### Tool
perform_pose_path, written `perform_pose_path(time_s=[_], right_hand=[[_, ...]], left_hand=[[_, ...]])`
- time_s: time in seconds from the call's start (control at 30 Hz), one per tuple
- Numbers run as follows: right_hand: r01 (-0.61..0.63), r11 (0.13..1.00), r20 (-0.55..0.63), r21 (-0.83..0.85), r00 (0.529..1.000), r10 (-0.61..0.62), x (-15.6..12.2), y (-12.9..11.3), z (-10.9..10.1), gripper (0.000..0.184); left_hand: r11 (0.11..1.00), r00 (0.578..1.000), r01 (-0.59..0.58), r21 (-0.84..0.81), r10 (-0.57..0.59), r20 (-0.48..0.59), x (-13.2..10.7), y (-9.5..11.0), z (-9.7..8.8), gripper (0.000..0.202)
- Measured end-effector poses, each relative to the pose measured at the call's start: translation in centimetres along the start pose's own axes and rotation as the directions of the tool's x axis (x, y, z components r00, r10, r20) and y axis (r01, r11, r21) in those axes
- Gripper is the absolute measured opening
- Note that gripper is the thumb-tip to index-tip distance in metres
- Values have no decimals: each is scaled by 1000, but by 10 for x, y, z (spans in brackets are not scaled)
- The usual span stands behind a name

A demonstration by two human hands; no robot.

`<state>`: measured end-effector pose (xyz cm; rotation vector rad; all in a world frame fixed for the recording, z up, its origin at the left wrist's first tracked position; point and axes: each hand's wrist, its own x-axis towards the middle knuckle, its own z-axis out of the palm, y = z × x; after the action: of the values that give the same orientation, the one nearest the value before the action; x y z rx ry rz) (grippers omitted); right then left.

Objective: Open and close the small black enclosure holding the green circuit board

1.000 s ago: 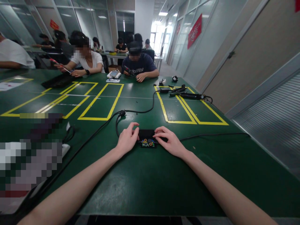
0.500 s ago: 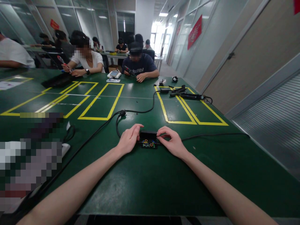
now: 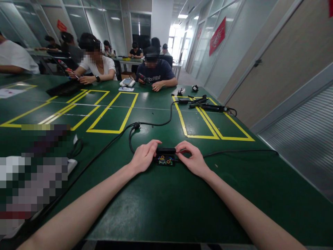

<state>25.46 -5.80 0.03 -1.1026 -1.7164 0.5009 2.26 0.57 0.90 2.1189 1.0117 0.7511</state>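
A small black box (image 3: 165, 151) with an exposed circuit board (image 3: 164, 161) at its near side lies on the green table (image 3: 166, 208). My left hand (image 3: 144, 157) grips its left end, fingers curled against it. My right hand (image 3: 191, 158) pinches its right end, where a black cable (image 3: 241, 151) leaves toward the right. Both forearms reach in from the near edge.
A second black cable (image 3: 145, 124) loops from the box's left side across the table. Yellow tape rectangles (image 3: 111, 113) mark the surface. Black tools (image 3: 208, 106) lie at the far right. Other people (image 3: 156, 71) sit working at the far edge. A blurred area covers the near left.
The black cover has tipped from lying flat to standing more on edge over the circuit board. My right fingers have slid off its top to pinch its right end.
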Motion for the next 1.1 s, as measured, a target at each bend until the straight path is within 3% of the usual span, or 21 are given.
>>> perform_pose_path(time_s=[0.77,1.1], right_hand=[[61,997,34,-39,998,-60,-2,-4,-1,13],[120,981,-4,-150,993,-122,-2,-9,-3,14]], left_hand=[[996,999,-22,84,19,35,0,2,0,56],[955,995,-92,281,80,54,2,4,4,42]])
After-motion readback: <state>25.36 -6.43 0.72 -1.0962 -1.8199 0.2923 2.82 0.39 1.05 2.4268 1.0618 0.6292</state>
